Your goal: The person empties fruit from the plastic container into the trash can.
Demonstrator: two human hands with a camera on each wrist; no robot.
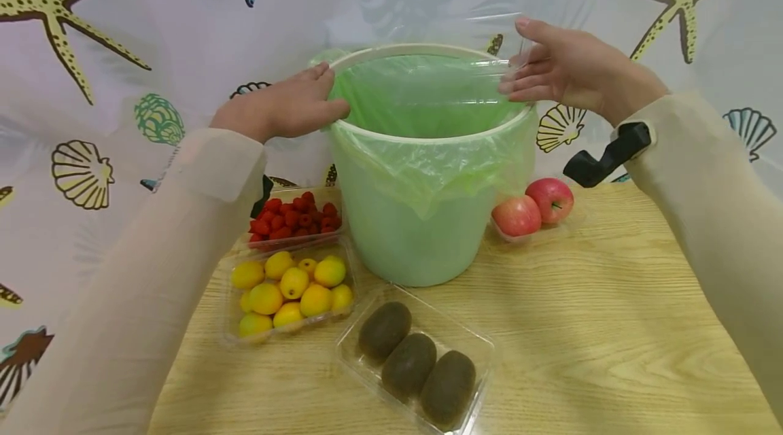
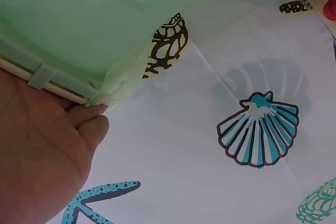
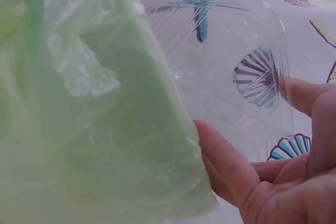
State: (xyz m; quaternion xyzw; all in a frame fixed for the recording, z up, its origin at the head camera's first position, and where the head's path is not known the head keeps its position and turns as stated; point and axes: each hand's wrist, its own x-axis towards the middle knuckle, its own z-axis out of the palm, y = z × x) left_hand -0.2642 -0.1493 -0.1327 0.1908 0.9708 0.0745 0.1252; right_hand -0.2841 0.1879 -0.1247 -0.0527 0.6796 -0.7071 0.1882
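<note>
A pale green bin [image 1: 416, 238] stands on the table, lined with a thin green plastic bag [image 1: 428, 163] folded over its rim. My left hand [image 1: 287, 105] grips the left side of the rim. In the left wrist view, its fingers [image 2: 94, 124] curl against the bin's edge beside the gathered bag. My right hand [image 1: 569, 68] holds a clear plastic container [image 1: 453, 81] at the right, above the bin's opening. The right wrist view shows the container [image 3: 215, 51] between thumb and fingers, partly hidden behind the bag [image 3: 121, 129]. Nothing shows inside the container.
Left of the bin are a clear box of raspberries [image 1: 293, 217] and one of yellow fruits [image 1: 287, 296]. Three kiwis [image 1: 410, 363] lie in a clear tray in front. Two apples [image 1: 532, 207] sit at the right. A patterned curtain [image 1: 183, 27] hangs behind.
</note>
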